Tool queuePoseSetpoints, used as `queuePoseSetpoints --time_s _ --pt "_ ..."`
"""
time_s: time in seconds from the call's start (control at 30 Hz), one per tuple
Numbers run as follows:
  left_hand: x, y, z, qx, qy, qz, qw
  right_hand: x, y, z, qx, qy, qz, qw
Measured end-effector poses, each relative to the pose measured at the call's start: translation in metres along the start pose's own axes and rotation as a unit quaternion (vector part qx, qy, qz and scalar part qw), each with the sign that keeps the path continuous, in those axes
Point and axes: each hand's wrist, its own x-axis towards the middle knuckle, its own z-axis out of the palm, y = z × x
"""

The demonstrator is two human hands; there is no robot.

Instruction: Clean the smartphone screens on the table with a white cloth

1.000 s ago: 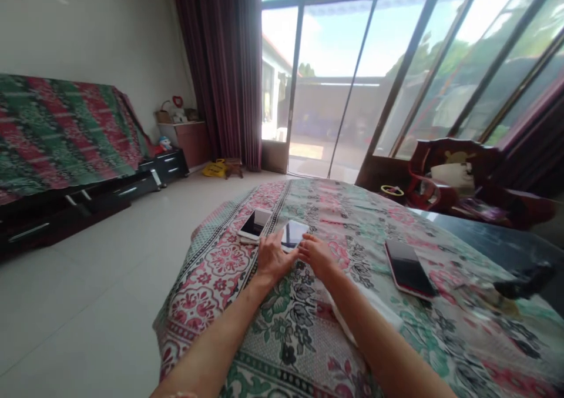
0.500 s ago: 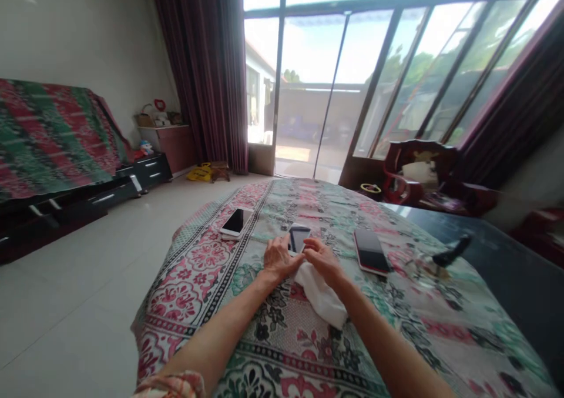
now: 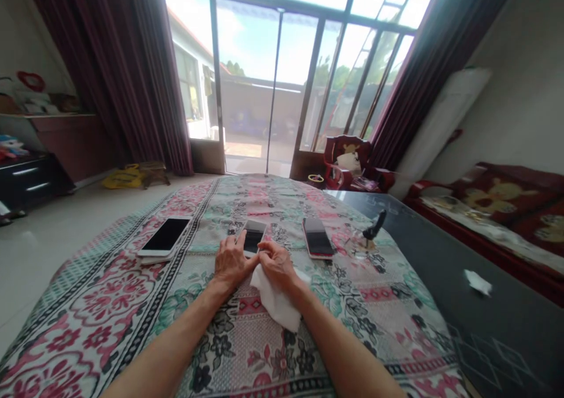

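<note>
Since a second ago the slim black-screened smartphone (image 3: 254, 235) has shifted away from the white-framed phone (image 3: 165, 236) on its left. It now lies about midway between that one and the red-edged phone (image 3: 318, 237) on its right. A crumpled white cloth (image 3: 277, 301) has also come into view under our right wrist.

We see the smartphone lying flat, screen up, on the flowered pink-and-green table cover (image 3: 132, 304), its near end at our fingertips. Our left hand (image 3: 230, 261) rests half-curled against its near left edge; whether it grips or only steadies, we cannot tell. Our right hand (image 3: 277, 264) is closed, its fingers pinched on the white cloth and pressing it to the phone's near end.

We judge the wiping to be at an early stage on this phone, since most of the screen lies bare beyond the cloth. Neither hand touches the two outer phones. Farther right, a small black tool (image 3: 373, 228) stands near the cover's edge. A white scrap (image 3: 478, 281) lies on the dark glass tabletop (image 3: 484, 339).
</note>
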Motion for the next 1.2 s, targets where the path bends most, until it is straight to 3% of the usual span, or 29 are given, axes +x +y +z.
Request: queuePoseSetpoints --time_s 0.3,0.4,0.47,0.53,0.6,0.7,0.87,1.2 --pt "0.002 -0.004 0.006 -0.002 0.002 0.014 1.0 -0.003 -0.007 0.005 -0.055 0.03 -0.006 0.998" --pt "0.002 -0.003 0.005 0.001 -0.001 0.012 1.0 0.001 -0.017 -0.011 -0.139 0.056 -0.045 0.988" --pt "0.002 -0.001 0.004 0.0 -0.003 0.008 1.0 0.006 -0.021 -0.033 -0.225 0.109 -0.081 0.965" --pt "0.002 0.0 0.004 -0.004 -0.005 0.004 1.0 0.01 -0.02 -0.058 -0.332 0.159 -0.035 0.929" --pt "0.002 0.0 0.004 -0.009 -0.005 0.003 1.0 0.013 -0.013 -0.079 -0.413 0.186 0.066 0.889" --pt "0.003 0.001 0.005 -0.015 -0.002 0.002 1.0 0.013 0.003 -0.093 -0.446 0.182 0.166 0.861" --pt "0.003 0.002 0.003 -0.02 -0.007 -0.003 1.0 0.013 0.02 -0.096 -0.428 0.152 0.199 0.869" --pt "0.003 0.003 -0.001 -0.028 -0.018 -0.004 0.999 0.016 0.018 -0.119 -0.405 0.116 0.186 0.888"
